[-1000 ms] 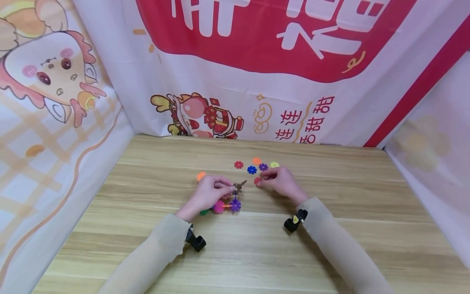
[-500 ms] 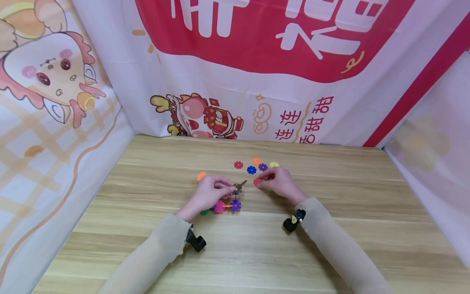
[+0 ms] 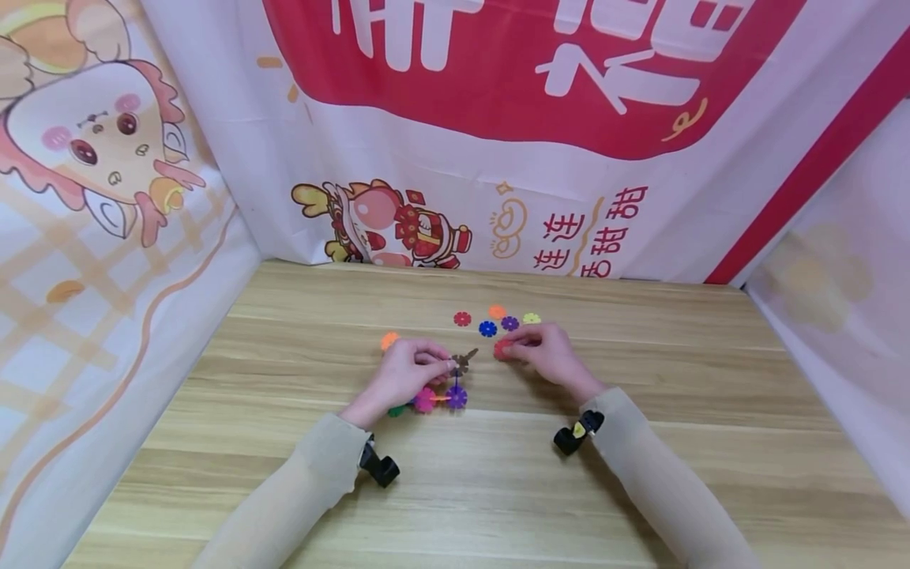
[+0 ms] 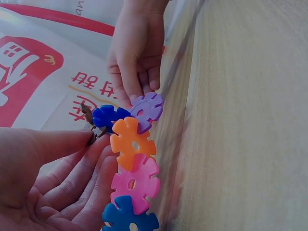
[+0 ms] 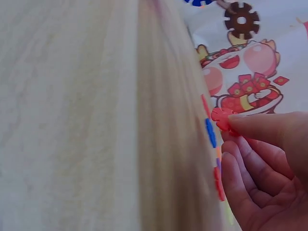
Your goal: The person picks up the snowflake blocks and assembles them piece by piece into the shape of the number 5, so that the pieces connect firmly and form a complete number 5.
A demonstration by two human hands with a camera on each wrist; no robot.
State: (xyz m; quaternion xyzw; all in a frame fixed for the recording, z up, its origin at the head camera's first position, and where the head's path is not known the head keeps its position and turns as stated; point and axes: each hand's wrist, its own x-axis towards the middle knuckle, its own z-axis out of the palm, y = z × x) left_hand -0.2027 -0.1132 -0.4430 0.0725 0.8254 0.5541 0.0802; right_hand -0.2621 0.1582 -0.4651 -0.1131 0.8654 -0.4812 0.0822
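Note:
My left hand (image 3: 412, 370) pinches a brown snowflake disc (image 3: 460, 364) between thumb and fingers. A second brown disc (image 4: 86, 113) is slotted onto it. From there a linked chain runs through a blue disc (image 4: 109, 117), a purple disc (image 3: 456, 397), an orange disc (image 4: 132, 143), a pink disc (image 3: 425, 400) and a darker blue disc (image 4: 129, 216); a green disc (image 3: 396, 411) shows beside the left wrist. Across from it, my right hand (image 3: 547, 352) pinches a red disc (image 5: 224, 120), held just off the wooden table.
Loose discs lie behind the hands: red (image 3: 462, 319), blue (image 3: 487, 329), orange (image 3: 497, 312), purple (image 3: 509, 323) and yellow (image 3: 532, 318). Another orange disc (image 3: 389, 341) is left of the left hand. A printed cloth (image 3: 398, 142) hangs along the table's back edge.
My right hand has shifted slightly to the right, and the red disc now sits between its thumb and fingers. The left hand and the chain stay almost still.

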